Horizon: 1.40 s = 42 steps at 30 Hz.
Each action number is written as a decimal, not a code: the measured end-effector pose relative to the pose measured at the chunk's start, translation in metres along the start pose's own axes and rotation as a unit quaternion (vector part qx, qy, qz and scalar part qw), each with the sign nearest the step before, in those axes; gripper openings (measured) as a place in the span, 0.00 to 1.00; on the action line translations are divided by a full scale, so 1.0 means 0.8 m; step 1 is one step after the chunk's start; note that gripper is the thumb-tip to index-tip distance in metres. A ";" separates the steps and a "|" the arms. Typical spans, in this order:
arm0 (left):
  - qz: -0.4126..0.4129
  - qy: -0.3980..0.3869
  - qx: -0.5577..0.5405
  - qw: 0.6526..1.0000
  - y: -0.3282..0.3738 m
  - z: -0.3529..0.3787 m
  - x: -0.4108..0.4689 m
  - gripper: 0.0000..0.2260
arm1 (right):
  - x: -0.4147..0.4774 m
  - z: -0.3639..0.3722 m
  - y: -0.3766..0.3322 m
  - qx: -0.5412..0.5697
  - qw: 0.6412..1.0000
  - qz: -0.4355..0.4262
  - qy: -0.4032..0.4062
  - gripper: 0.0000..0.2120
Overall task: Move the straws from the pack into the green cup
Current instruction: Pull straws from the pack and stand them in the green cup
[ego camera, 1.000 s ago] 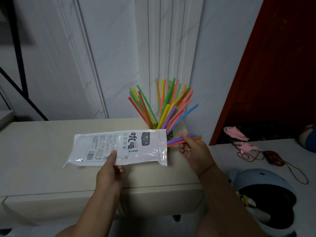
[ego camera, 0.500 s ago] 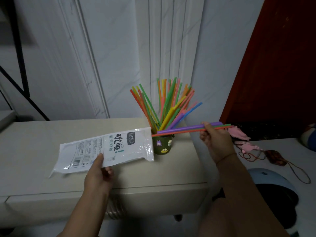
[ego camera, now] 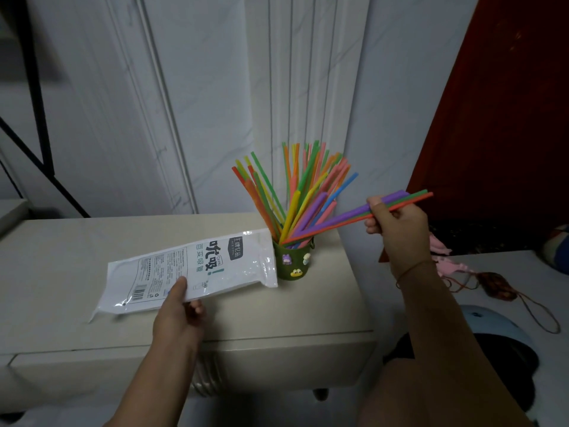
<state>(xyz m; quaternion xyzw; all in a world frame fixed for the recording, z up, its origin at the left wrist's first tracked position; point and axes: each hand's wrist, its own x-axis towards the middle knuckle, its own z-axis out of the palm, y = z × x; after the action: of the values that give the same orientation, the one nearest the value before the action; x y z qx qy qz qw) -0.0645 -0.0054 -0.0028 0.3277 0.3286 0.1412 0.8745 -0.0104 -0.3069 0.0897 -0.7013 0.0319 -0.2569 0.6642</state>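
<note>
Right hand (ego camera: 397, 224) raised right of green cup (ego camera: 294, 261), grip pinching three straws (ego camera: 338, 220), tips at cup rim. Left hand (ego camera: 180, 315) pinches pack (ego camera: 191, 269) edge above table (ego camera: 61, 241).

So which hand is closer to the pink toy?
Right. The right hand, holding three straws, is just up and left of the pink toy. The left hand is far off to the left, holding the pack.

Beige cabinet (ego camera: 92, 241), red panel (ego camera: 508, 103), pink toy (ego camera: 452, 268), pale blue helmet (ego camera: 492, 322)

Ends of straws (ego camera: 294, 208) hidden in green cup (ego camera: 292, 264), pack (ego camera: 191, 269) print unreadable
</note>
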 end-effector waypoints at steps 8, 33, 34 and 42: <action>0.002 -0.010 0.003 1.000 -0.009 0.004 -0.002 0.05 | -0.017 0.054 0.013 -0.089 0.990 0.020 -0.108 0.08; -0.031 -0.038 0.010 0.999 -0.011 0.005 -0.006 0.04 | -0.040 0.086 0.038 -0.048 0.980 0.127 -0.143 0.08; -0.031 -0.039 0.014 0.999 -0.011 0.003 -0.007 0.04 | -0.042 0.085 0.039 -0.024 0.980 0.141 -0.141 0.09; -0.004 -0.032 0.041 0.999 -0.001 -0.019 -0.006 0.04 | -0.087 0.078 0.047 0.051 0.941 0.292 -0.164 0.05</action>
<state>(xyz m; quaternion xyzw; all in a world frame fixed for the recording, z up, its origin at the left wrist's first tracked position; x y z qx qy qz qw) -0.0778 -0.0012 -0.0099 0.3665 0.3076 0.1138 0.8707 -0.0341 -0.2272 0.0330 -0.6587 0.1126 0.0654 0.7410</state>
